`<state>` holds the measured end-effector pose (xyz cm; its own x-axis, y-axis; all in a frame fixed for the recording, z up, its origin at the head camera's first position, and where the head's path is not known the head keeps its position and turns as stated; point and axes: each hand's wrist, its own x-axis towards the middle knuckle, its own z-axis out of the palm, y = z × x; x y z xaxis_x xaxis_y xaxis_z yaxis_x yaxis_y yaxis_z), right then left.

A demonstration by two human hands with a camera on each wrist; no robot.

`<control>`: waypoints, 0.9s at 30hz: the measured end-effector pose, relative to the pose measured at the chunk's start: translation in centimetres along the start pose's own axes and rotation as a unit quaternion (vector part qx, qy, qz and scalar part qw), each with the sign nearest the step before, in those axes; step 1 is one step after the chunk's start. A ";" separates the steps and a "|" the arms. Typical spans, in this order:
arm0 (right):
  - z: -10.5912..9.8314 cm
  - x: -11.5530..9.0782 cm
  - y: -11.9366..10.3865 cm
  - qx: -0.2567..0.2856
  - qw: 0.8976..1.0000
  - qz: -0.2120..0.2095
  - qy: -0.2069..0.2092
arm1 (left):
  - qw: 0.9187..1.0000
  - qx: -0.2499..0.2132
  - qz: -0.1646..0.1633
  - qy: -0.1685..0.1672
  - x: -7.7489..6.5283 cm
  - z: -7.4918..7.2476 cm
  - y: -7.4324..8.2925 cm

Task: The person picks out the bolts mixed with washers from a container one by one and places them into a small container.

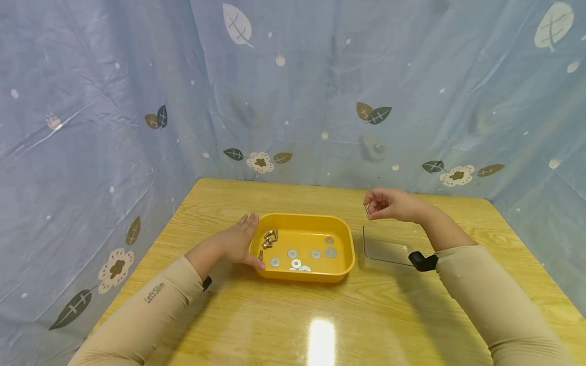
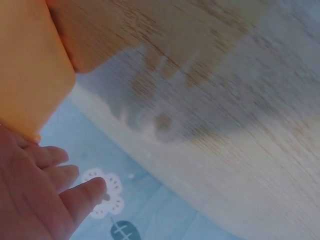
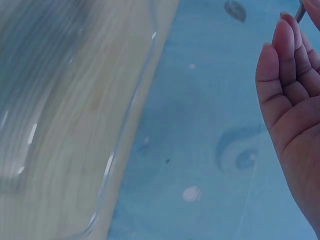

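Note:
A yellow tray (image 1: 299,277) on the table holds several metal screws (image 1: 270,239) at its left and several flat washers (image 1: 330,252). My left hand (image 1: 235,240) rests against the tray's left side, fingers fairly straight along the outer wall and thumb over the rim. In the left wrist view, the fingers (image 2: 75,197) lie beside the tray wall (image 2: 32,65). Raised above a clear plastic container (image 1: 386,251), my right hand (image 1: 396,205) pinches a small metal screw (image 1: 367,209) between thumb and fingertips. Only part of that screw shows in the right wrist view, at the upper right edge.
The wooden table (image 1: 274,315) reaches back to a patterned blue curtain (image 1: 316,91), which also hangs at both sides. A bright light reflection (image 1: 321,340) lies near the front. The clear container stands right of the tray, partly behind the right forearm and wrist camera (image 1: 423,261).

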<state>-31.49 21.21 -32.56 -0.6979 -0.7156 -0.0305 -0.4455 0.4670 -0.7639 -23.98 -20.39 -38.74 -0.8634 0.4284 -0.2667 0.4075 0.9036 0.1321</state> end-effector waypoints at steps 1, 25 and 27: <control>-0.1 -0.3 0.3 -0.002 1.000 0.005 0.004 | 1.000 0.001 -0.001 0.000 0.0 0.0 0.0; -0.3 -6.4 5.8 0.046 0.996 0.078 0.015 | 1.000 0.004 -0.018 -0.011 -0.6 -1.0 0.8; 0.0 -6.7 6.2 0.051 0.996 0.076 0.013 | 1.000 0.005 -0.016 -0.008 -0.6 -1.0 0.8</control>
<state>-29.57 28.93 -37.14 -0.7684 -0.6255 -0.1353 -0.2751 0.5137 -0.8127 -23.43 -19.92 -37.57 -0.8714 0.3988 -0.2859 0.3826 0.9170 0.1130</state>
